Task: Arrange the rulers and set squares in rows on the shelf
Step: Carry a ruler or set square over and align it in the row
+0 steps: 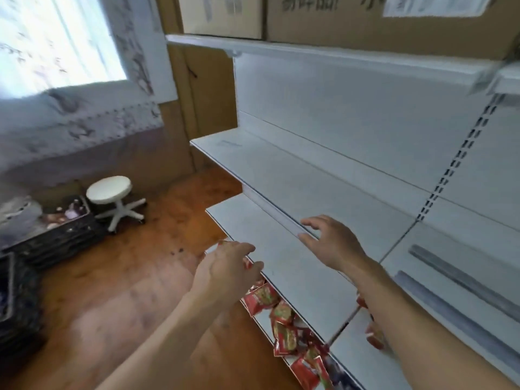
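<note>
Two grey rulers lie side by side on the white shelf (304, 271) at the far right, one (461, 280) behind the other (450, 313). My right hand (332, 243) hovers over the shelf's bare middle, fingers spread and holding nothing. My left hand (228, 268) is at the shelf's front edge, fingers loosely curled; nothing shows in it. No set squares are in view. The frame is blurred by motion.
A bare white shelf (281, 170) hangs above, with cardboard boxes (365, 21) on the top one. Red snack packets (281, 313) fill the shelf below. On the wooden floor at the left stand a white stool (112, 195) and black crates (56, 232).
</note>
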{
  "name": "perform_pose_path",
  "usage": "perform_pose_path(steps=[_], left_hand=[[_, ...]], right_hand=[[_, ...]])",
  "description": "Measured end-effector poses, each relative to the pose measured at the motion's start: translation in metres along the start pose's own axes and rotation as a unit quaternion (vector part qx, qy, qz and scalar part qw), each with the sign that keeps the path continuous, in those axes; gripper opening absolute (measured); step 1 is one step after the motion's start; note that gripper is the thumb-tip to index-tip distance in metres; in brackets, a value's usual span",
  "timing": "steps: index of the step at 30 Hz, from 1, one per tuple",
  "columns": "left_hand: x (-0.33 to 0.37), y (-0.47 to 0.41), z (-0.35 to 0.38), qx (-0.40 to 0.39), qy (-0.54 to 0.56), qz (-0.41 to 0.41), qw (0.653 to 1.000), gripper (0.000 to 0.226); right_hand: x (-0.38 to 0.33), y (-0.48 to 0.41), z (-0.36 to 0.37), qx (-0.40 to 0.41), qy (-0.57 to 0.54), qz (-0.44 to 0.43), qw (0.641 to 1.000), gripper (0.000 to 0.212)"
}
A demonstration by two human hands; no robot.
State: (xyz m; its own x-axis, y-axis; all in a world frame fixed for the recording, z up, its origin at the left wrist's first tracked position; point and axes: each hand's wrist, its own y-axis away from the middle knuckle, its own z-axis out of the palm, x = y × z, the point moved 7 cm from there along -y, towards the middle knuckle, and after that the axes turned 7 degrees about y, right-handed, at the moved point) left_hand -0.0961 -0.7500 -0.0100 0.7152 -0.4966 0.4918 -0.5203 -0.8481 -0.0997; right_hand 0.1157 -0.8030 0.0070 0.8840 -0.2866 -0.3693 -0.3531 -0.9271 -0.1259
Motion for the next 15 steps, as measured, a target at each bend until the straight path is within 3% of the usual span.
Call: perform_pose_path(steps=[7,15], left_hand=[[-0.08,-0.056,-0.019,0.016,0.008,-0.055,0.998,0.038],[-0.149,-0.213,-0.03,0.001,-0.017,-0.054,0.998,0.042]], right_hand=[[-0.061,-0.103,0.057,-0.037,-0.016,-0.053,0.998,0.038],[-0.089,-0.273,0.117,-0.04,-0.049,-0.051,0.997,0.037]])
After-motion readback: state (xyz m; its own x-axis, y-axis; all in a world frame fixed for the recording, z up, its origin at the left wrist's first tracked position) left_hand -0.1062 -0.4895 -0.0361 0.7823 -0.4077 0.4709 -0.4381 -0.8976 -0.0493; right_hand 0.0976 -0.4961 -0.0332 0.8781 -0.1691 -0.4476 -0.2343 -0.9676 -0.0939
